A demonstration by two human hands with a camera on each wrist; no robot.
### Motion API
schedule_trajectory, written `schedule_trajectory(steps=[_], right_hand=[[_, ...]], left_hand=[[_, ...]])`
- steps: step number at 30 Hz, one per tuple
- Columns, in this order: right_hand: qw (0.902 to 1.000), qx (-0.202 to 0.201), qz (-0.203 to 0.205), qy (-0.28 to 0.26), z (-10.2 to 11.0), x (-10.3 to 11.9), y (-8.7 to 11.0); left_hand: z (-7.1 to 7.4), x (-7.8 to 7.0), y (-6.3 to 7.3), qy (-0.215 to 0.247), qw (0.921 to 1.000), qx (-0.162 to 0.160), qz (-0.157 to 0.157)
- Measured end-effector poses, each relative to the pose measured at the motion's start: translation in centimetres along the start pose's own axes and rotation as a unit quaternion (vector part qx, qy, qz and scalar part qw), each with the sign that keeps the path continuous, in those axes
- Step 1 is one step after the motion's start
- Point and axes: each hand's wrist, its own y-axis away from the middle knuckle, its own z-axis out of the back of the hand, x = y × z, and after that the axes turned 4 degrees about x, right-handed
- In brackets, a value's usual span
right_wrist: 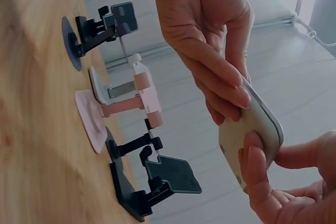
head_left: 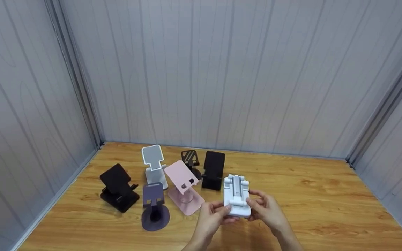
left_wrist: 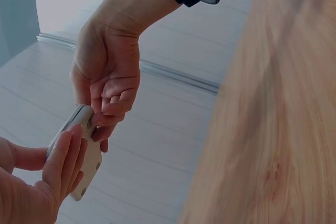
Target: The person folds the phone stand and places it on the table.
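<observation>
A white folding phone stand [head_left: 236, 209], folded flat, is held above the table between both hands. My left hand [head_left: 210, 219] grips its near left corner, thumb on top and fingers beneath. On the opposite edge my right hand [head_left: 268, 212] pinches it, the thumb on the upper side. The stand's pale underside [right_wrist: 239, 140] shows in the right wrist view, with fingers of both hands against it. Left of the hands, a pink phone stand [head_left: 181, 176] stands unfolded, closest to my left hand. A black phone stand [head_left: 214, 169] is upright just behind the white one.
More unfolded stands are on the wooden table [head_left: 309, 195]: a purple one with a round base [head_left: 155, 221], a white-and-grey one [head_left: 154, 157], a black one at far left [head_left: 117, 184] and a small slotted black one [head_left: 190, 157]. Pale panel walls [head_left: 201, 76] border the back and sides.
</observation>
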Motion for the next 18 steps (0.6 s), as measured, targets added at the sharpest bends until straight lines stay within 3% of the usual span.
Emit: schedule_trajectory(steps=[10, 18], right_hand=[[0.9958, -0.055, -0.026, -0.068, -0.1, -1.0, -0.1], [0.9937, -0.074, -0.04, -0.073, 0.6, -1.3, 0.1]], left_hand=[[-0.3, 0.6, -0.2, -0.015, 0.9995, 0.024, -0.012], [0.2, 0.2, 0.0, -0.114, 0.9916, 0.06, 0.006]])
